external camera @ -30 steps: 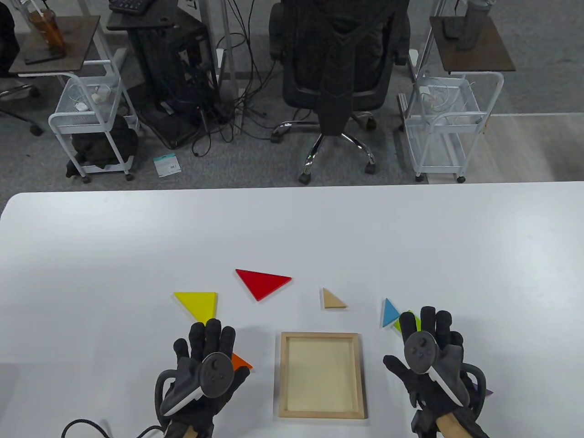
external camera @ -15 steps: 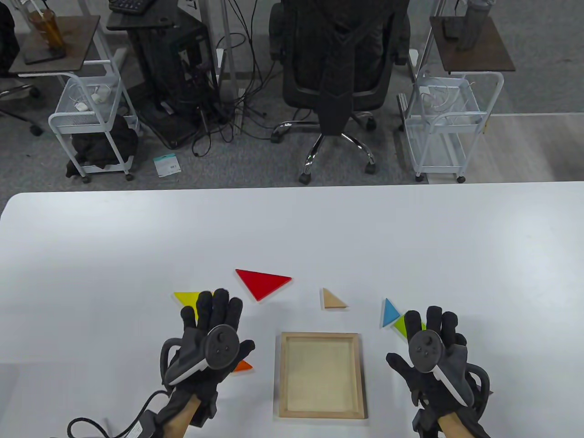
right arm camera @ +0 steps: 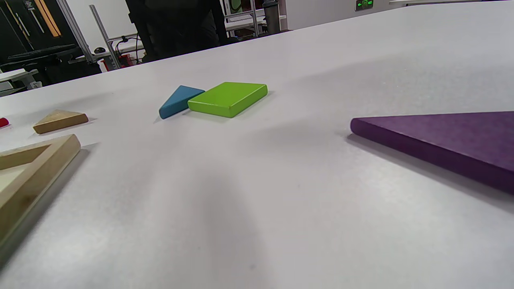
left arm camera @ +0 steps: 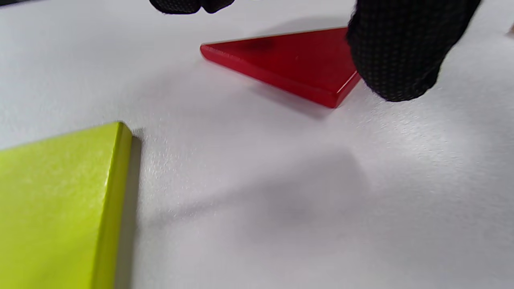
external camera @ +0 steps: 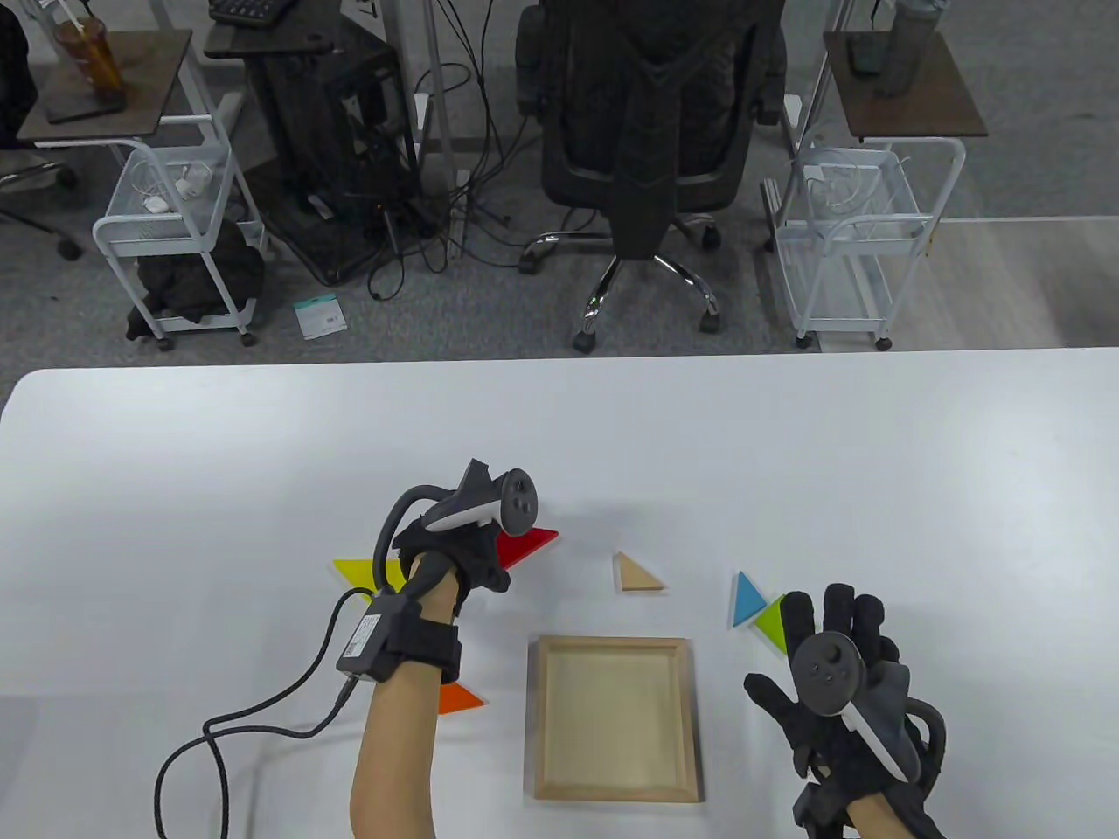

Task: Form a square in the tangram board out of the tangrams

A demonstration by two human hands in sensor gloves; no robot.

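Up went my left hand (external camera: pixel 463 546) to the red triangle (left arm camera: pixel 293 64); its fingers curl at the edge. My right hand (external camera: pixel 835 669) lies flat, fingers spread.

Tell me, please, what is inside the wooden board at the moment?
Nothing shows inside the wooden board: its pale floor is bare in the table view, and no hand covers it. The right wrist view shows only a corner of its frame, so nothing more can be read there.

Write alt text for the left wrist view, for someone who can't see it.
A black gloved fingertip touches the corner of a flat red triangle piece lying on a white table. A yellow-green piece fills the lower left corner.
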